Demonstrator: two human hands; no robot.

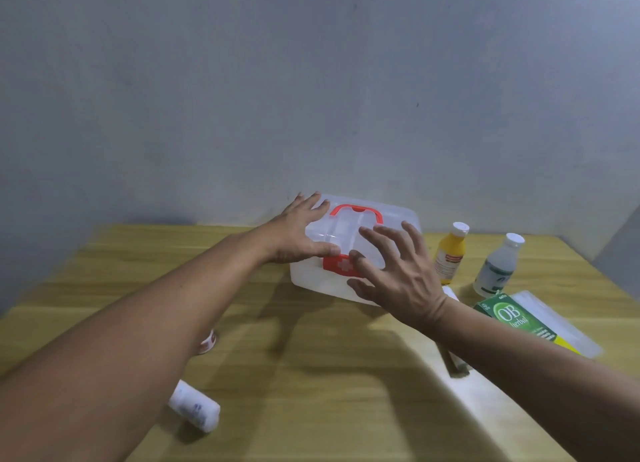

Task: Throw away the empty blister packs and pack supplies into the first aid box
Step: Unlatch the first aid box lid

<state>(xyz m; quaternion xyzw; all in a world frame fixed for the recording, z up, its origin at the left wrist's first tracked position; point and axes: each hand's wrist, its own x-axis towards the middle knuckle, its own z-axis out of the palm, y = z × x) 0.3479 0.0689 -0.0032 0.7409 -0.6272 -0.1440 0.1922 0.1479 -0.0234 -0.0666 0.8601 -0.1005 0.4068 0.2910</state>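
Note:
A translucent white first aid box (398, 219) with a red handle and a red cross latch stands at the back of the wooden table (311, 375), lid down. My left hand (298, 233) rests on the lid's left end, fingers spread and thumb along the front edge. Over the box's front right hovers my right hand (398, 271) with fingers spread; contact with the box is unclear. A white bandage roll (194, 406) lies near the front left. A yellow bottle (450, 254), a white bottle (497, 266) and a green OB Herbal carton (516, 318) sit to the right.
A clear plastic sheet or bag (561, 319) lies under the green carton at the right edge. A small red-and-white item (209, 340) peeks from under my left forearm. A white object (450, 292) shows behind my right wrist. The grey wall is right behind the box.

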